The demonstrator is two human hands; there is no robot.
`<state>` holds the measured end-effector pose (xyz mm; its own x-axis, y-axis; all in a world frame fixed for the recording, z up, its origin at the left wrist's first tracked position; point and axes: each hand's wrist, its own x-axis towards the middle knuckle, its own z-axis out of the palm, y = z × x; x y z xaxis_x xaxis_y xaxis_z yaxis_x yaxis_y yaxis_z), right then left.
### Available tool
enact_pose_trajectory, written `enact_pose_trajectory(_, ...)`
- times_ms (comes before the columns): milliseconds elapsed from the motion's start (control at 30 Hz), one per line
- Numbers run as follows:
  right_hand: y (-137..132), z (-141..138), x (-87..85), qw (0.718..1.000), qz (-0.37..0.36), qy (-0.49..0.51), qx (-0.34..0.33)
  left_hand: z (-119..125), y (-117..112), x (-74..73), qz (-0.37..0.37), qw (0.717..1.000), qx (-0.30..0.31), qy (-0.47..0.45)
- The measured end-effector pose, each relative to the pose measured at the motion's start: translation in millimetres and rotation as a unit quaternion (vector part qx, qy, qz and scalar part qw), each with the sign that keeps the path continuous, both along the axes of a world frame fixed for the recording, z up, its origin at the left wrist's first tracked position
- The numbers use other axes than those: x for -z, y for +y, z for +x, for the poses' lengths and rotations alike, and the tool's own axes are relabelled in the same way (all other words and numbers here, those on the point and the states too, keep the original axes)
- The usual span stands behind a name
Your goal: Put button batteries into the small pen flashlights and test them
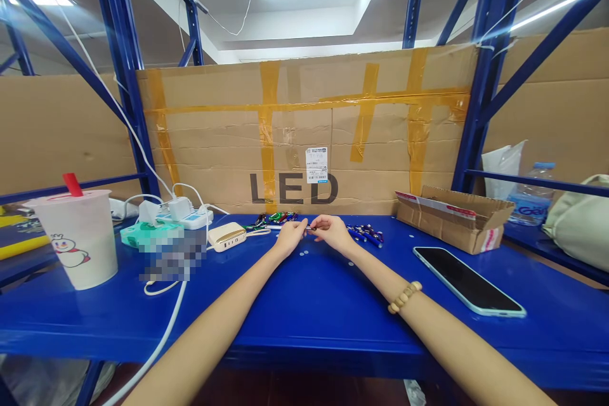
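Observation:
My left hand [292, 236] and my right hand [332, 232] meet near the back of the blue shelf, both with fingers pinched. Between them runs a thin pen-like rod [311, 229], with a small dark part showing at the fingertips. A pale stick-like end [273, 227] shows just left of my left hand; whether it belongs to the same rod I cannot tell. Right of my right hand lies a pile of short dark-blue and silver pieces [366, 233]. Behind my left hand is a pile of shiny green, red and dark pieces [276, 218].
On the left stand a white cup [90, 238] with a red straw, a green tissue pack [152, 233], a power strip [193, 219] with cables and a cream-coloured box [227, 236]. To the right are a phone [469, 280] and an open cardboard box [451, 221]. Large cardboard [219, 139] stands behind.

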<state>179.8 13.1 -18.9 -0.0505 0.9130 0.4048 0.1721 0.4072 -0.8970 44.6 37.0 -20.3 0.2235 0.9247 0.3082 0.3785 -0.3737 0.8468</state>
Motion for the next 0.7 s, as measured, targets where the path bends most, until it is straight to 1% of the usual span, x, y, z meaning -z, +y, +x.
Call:
enact_pose_trajectory(67,0.2,1.1,0.6,0.999,0.01,-0.041,0.006,-0.1,0.7,0.4,0.018,1.0,0.009,-0.003)
enact_pose_trajectory(133,-1.7,1.2,-0.1,0.997,0.022,-0.081,0.004,-0.5,2.6,1.1,0.053,0.999,0.005,-0.001)
enact_pose_trajectory(200,-5.3,0.7,-2.2,0.99,0.046,-0.135,-0.007,-1.6,4.2,1.4,0.083,0.996,-0.003,0.024)
enact_pose_trajectory(233,-7.6,0.5,-3.6,0.982,0.067,-0.176,-0.012,-2.3,4.5,1.4,0.093,0.995,-0.006,0.043)
enact_pose_trajectory(300,-12.2,0.3,-7.0,0.956,0.12,-0.267,-0.004,-3.8,3.5,0.7,0.11,0.99,-0.013,0.087)
enact_pose_trajectory(367,-16.1,0.4,-10.2,0.925,0.159,-0.345,0.021,-5.1,0.5,-0.9,0.127,0.983,-0.023,0.131)
enact_pose_trajectory(400,-17.6,0.5,-11.4,0.913,0.166,-0.371,0.035,-5.7,-1.4,-1.9,0.135,0.978,-0.029,0.154)
enact_pose_trajectory(467,-19.1,0.6,-12.5,0.901,0.16,-0.401,0.05,-6.7,-5.5,-3.8,0.151,0.967,-0.04,0.204)
enact_pose_trajectory(567,-18.6,0.9,-11.0,0.891,0.137,-0.429,0.063,-7.4,-10.2,-5.1,0.173,0.946,-0.04,0.272)
enact_pose_trajectory(633,-17.2,1.4,-8.8,0.886,0.121,-0.441,0.074,-7.4,-11.9,-5.0,0.179,0.937,-0.036,0.298)
enact_pose_trajectory(700,-15.5,1.9,-6.7,0.89,0.113,-0.436,0.073,-7.6,-12.7,-4.8,0.183,0.933,-0.032,0.308)
